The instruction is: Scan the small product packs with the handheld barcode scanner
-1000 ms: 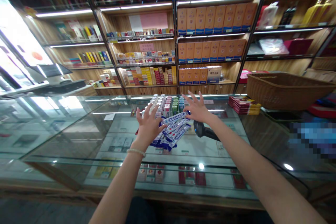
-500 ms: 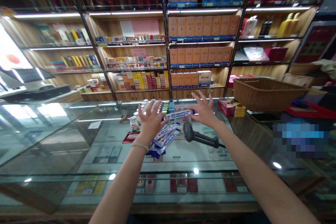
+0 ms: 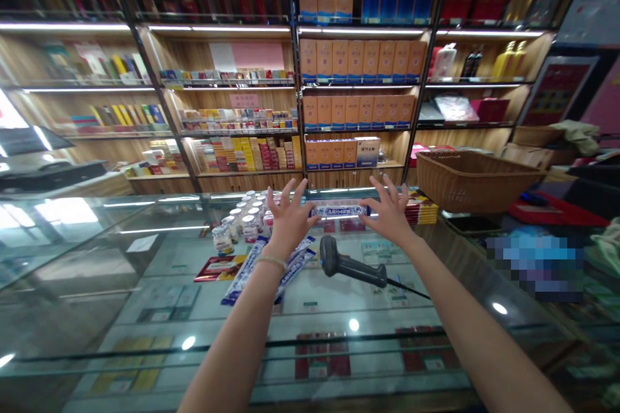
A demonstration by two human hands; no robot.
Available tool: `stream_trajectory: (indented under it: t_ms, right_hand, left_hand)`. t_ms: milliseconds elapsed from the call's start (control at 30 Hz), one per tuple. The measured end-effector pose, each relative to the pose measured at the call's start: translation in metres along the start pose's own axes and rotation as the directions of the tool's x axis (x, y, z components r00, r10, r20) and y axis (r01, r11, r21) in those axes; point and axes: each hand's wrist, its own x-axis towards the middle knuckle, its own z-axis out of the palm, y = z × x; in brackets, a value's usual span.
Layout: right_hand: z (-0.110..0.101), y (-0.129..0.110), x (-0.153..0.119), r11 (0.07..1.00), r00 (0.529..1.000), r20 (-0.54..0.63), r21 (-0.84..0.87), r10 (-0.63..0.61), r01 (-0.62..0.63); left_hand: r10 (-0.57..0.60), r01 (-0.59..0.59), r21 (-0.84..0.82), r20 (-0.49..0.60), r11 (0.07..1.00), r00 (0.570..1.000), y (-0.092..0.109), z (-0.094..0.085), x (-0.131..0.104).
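Note:
A narrow blue-and-white packet (image 3: 340, 211) is stretched level between my two hands above the glass counter. My left hand (image 3: 289, 218) pinches its left end between thumb and finger, the other fingers raised. At its right end my right hand (image 3: 389, 211) grips it the same way. Several similar blue-and-white packets (image 3: 245, 273) lie on the glass, partly hidden by my left wrist. A black handheld scanner (image 3: 351, 264) rests between my forearms, its cable running right.
Small lidded jars (image 3: 249, 227) stand left of my left hand, near a red-and-yellow packet (image 3: 219, 268). Stacked red-and-yellow packs (image 3: 421, 208) and a wicker basket (image 3: 477, 181) sit beyond my right hand. Stocked shelves (image 3: 358, 88) rise behind the glass counter (image 3: 334, 303).
The view has shifted, and more jars show. Both hands still hold the packet, which is now level instead of slightly slanted. The lying packets appear farther left and more covered by my left arm.

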Motion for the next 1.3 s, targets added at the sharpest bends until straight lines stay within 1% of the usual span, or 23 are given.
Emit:
stream_trajectory:
  t_ms: [167, 367, 633, 833, 967, 1067, 1200, 1300]
  right_hand:
    - [0.002, 0.003, -0.003, 1.0, 1.0, 0.022, -0.004, 0.002, -0.002]
    - [0.003, 0.0, -0.006, 1.0, 1.0, 0.023, -0.002, 0.002, -0.002]
    - [0.001, -0.004, -0.009, 1.0, 0.999, 0.037, -0.007, -0.009, 0.009]
    - [0.005, -0.011, -0.008, 0.998, 0.998, -0.002, -0.029, -0.056, 0.056]
    - [0.007, -0.015, -0.008, 0.997, 0.998, -0.008, -0.044, -0.063, 0.063]
    - [0.006, -0.016, -0.008, 0.995, 0.997, -0.018, -0.063, -0.076, 0.075]
    - [0.005, -0.015, -0.009, 0.986, 0.989, -0.07, -0.113, -0.131, 0.123]
    - [0.004, -0.015, -0.009, 0.979, 0.985, -0.073, -0.14, -0.157, 0.146]
  left_hand:
    - [0.018, -0.018, -0.019, -0.023, 1.0, 1.0, -0.002, 0.007, -0.003]
    - [0.032, -0.033, -0.023, -0.033, 0.999, 0.999, -0.007, 0.011, -0.01]
    - [0.019, -0.021, -0.035, -0.051, 0.999, 0.999, -0.009, 0.016, -0.014]
    - [0.013, -0.015, -0.041, -0.051, 0.999, 0.999, -0.008, 0.016, -0.012]
    - [0.012, -0.014, -0.059, -0.04, 0.998, 0.999, -0.007, 0.015, -0.012]
    - [0.014, -0.016, -0.07, -0.037, 0.997, 0.999, -0.006, 0.015, -0.012]
    - [0.022, -0.024, -0.069, -0.029, 0.997, 0.999, -0.005, 0.016, -0.013]
    - [0.029, -0.03, -0.058, -0.019, 0.998, 0.999, -0.005, 0.017, -0.013]
